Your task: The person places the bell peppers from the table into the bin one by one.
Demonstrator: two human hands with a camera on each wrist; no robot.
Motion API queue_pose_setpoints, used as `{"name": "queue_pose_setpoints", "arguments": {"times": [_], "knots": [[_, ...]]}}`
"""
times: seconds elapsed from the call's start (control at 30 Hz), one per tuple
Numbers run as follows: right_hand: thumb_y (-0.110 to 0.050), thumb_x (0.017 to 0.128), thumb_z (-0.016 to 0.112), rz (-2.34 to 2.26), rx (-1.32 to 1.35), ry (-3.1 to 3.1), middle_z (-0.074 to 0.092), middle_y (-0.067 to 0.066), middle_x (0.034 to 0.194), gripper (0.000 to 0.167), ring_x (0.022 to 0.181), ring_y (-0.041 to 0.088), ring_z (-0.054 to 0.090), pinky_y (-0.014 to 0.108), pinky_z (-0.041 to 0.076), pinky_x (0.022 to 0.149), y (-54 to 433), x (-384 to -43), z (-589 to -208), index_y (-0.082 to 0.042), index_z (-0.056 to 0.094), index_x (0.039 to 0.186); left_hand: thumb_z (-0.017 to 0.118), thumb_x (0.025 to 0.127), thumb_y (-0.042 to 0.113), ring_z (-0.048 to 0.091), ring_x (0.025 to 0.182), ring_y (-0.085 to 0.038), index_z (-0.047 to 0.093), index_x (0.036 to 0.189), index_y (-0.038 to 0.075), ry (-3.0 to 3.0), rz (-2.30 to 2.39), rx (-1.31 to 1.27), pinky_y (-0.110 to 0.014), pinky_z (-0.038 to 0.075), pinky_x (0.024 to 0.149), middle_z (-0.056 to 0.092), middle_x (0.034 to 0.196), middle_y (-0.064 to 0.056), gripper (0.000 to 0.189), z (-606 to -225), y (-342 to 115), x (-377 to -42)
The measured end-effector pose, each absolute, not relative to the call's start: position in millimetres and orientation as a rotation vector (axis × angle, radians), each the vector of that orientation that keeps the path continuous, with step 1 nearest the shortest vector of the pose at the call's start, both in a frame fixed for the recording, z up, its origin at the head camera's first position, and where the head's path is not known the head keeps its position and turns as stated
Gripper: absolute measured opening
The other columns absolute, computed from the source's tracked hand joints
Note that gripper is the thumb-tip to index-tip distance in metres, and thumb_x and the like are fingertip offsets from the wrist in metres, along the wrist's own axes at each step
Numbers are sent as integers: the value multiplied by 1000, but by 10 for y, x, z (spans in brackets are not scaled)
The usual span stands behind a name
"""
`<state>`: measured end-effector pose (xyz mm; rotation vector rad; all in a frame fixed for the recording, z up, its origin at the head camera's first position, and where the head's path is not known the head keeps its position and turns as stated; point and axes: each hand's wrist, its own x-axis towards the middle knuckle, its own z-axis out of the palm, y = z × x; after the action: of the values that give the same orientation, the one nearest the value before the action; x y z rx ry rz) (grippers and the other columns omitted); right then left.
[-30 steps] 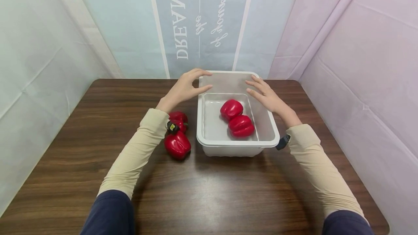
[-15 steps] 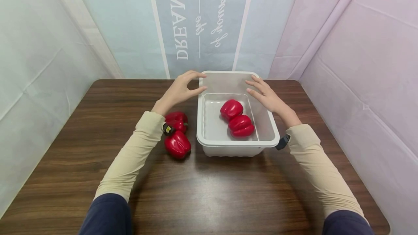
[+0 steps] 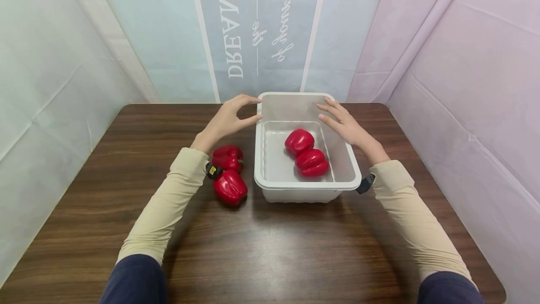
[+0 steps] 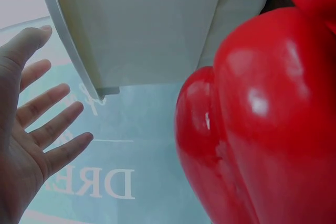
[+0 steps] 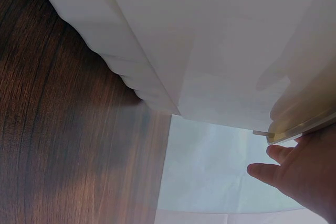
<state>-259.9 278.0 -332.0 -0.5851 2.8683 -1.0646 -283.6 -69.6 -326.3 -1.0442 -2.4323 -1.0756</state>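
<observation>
The person wears wrinkly cream sleeves (image 3: 158, 210) with wide, folded cuffs (image 3: 391, 172). Higher up come dark blue sleeves (image 3: 137, 280). The small black left wrist camera (image 3: 213, 170) has a yellow patch (image 3: 213, 170); the right wrist camera (image 3: 365, 184) is dark too.

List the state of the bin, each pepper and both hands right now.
White bin: upright, uncovered, partly filled
Far pepper in bin: inside, looks uncut
Near pepper in bin: inside, looks uncut
Far pepper on table: outside, looks uncut
Near pepper on table: outside, looks uncut
Left hand: fingers extended, empty
Right hand: fingers extended; rim contact unclear
</observation>
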Motion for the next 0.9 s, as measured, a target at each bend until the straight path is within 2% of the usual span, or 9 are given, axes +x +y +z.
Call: {"name": "queue_pose_setpoints", "arguments": {"times": [0.17,0.4,0.67,0.9], "knots": [[-41,94,46,-1059,-579,2866,13,8,155,56,143,30,4,61,6,109,2782,-2600,-3324,-13,38,142,71,81,29,54,112,-19,61,120,9,-2449,-1078,-1033,-32,40,99,61,117,-7,45,-3271,-726,-2815],[-41,95,45,-1047,-576,2871,13,7,155,56,143,30,3,61,6,109,2802,-2608,-3327,-13,37,142,70,81,33,53,111,-17,60,121,12,-2506,-1072,-996,-37,42,97,60,118,-4,46,-3294,-778,-2793],[-42,95,45,-1052,-590,2870,13,8,155,56,143,29,4,61,6,109,2800,-2608,-3323,-13,37,143,70,81,35,55,112,-22,58,123,13,-2551,-1071,-976,-37,43,98,59,120,-4,49,-3343,-832,-2767],[-43,94,45,-1068,-578,2858,13,6,155,57,143,29,4,62,7,108,2789,-2606,-3322,-14,37,143,71,81,33,54,113,-19,57,123,16,-2575,-1050,-970,-33,41,98,58,122,-2,47,-3354,-867,-2726]]}}
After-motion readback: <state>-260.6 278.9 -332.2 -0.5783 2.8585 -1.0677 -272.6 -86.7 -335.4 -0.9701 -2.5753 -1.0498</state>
